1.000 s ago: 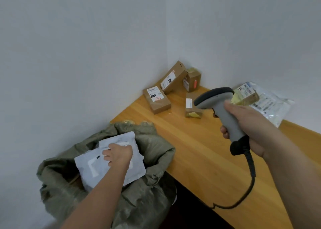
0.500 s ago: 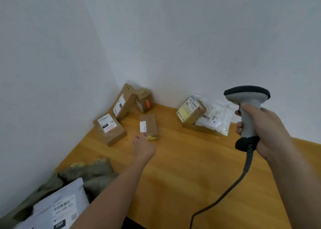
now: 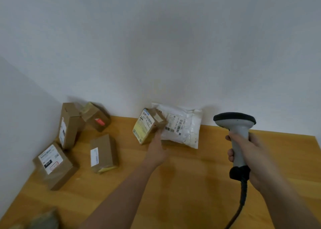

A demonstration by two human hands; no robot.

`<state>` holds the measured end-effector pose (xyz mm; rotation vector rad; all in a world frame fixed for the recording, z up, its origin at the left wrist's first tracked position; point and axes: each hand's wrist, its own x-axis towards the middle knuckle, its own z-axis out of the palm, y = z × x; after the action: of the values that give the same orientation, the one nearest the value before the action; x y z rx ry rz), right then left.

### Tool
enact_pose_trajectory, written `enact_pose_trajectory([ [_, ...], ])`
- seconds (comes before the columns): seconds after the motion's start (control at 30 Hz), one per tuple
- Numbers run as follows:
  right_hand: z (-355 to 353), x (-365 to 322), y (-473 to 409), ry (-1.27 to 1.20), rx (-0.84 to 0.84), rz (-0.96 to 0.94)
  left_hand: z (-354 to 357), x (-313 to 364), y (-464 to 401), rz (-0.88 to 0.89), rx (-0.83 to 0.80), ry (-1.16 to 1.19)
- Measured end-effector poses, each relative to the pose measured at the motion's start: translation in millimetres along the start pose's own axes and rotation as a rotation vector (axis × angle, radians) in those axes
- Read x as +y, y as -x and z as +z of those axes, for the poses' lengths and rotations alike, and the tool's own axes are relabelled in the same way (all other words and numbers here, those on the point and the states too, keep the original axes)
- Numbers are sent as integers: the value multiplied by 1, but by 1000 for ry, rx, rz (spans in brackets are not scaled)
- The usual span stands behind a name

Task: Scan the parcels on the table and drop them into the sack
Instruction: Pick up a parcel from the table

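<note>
My left hand [image 3: 157, 150] stretches across the wooden table [image 3: 191, 185], its fingertips at the lower right side of a small brown box with a yellow label [image 3: 146, 125]; no grip is visible. That box leans on a white plastic mailer [image 3: 184, 128] against the back wall. My right hand [image 3: 250, 152] grips a grey handheld scanner [image 3: 236, 124], held upright over the table's right part, its black cable hanging down. Only a blurred scrap of the green sack [image 3: 43, 220] shows at the bottom left.
Several brown parcels sit in the left corner: a flat labelled box [image 3: 53, 164], a tall box leaning on the wall [image 3: 68, 124], a box with a red sticker [image 3: 96, 116] and a small box [image 3: 104, 153]. Walls close off the back and left.
My left hand let go of the white mailer in the sack, swung over the table and reached the yellow-labelled box. The view turned right, away from the sack. The scanner stays in my right hand.
</note>
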<state>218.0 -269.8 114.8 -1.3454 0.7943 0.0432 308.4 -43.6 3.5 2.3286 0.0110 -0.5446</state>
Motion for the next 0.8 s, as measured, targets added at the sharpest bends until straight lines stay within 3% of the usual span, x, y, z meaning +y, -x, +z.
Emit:
enact_pose_trajectory([
  [0.13, -6, 14, -27, -5, 10, 43, 5, -6, -21, -165, 218, -26],
  [0.3, -5, 27, -50, 7, -12, 110, 14, -5, -51, 88, 298, -408],
  [0.47, -13, 35, -61, 18, -11, 131, 5, 18, -88, 218, 226, -703],
  [0.7, -17, 41, -60, 19, 1, 157, 4, 5, -81, 88, 120, -864],
  [0.8, -14, 41, -56, 22, -7, 160, 6, -19, -62, 131, 41, -942],
])
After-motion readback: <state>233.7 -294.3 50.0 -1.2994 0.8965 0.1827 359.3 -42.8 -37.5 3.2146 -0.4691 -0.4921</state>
